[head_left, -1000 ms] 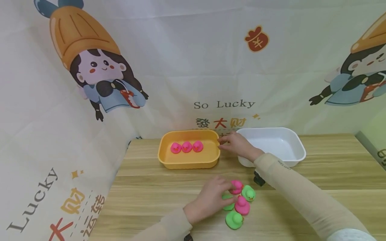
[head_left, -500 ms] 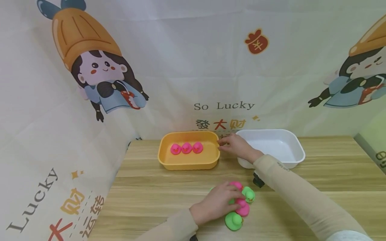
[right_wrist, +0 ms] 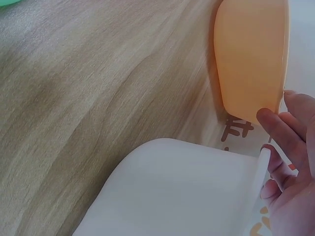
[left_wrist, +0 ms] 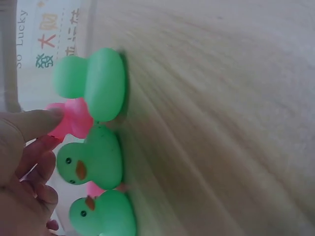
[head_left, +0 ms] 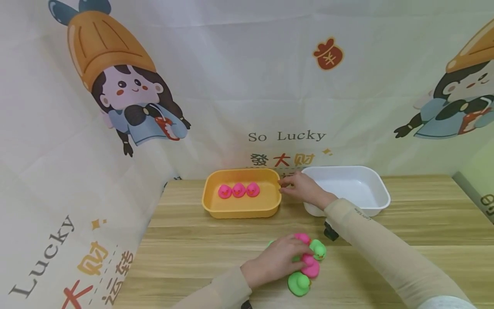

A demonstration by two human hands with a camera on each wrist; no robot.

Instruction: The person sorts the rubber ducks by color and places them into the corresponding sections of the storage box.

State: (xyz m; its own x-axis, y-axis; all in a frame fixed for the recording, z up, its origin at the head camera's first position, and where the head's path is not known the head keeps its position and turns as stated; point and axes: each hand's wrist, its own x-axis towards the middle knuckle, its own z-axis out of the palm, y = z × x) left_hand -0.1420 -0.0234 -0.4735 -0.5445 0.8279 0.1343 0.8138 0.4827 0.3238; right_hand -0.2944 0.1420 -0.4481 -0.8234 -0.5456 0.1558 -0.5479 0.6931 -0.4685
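In the head view, my left hand [head_left: 278, 259] reaches over a loose group of pink and green rubber ducks. Its thumb and finger pinch the head of a pink rubber duck [left_wrist: 78, 119], seen in the left wrist view. Green rubber ducks stand around it: one nearer the front [head_left: 299, 283], one to the right [head_left: 318, 249], others partly covered by the hand. Another pink duck [head_left: 302, 238] peeks out behind the fingers. My right hand [head_left: 302, 186] pinches the right rim of a yellow tub [right_wrist: 251, 59]. Three pink ducks [head_left: 239, 190] sit in a row in that tub.
A white tub [head_left: 351, 189] stands to the right of the yellow one, partly behind my right forearm. Both tubs are near the table's back edge, against a printed cloth [head_left: 247, 86]. The wooden table [head_left: 185, 244] extends to either side.
My left hand has moved slightly right and down onto the pink duck, uncovering part of a green duck at its left. The right hand stays at the yellow tub's rim.
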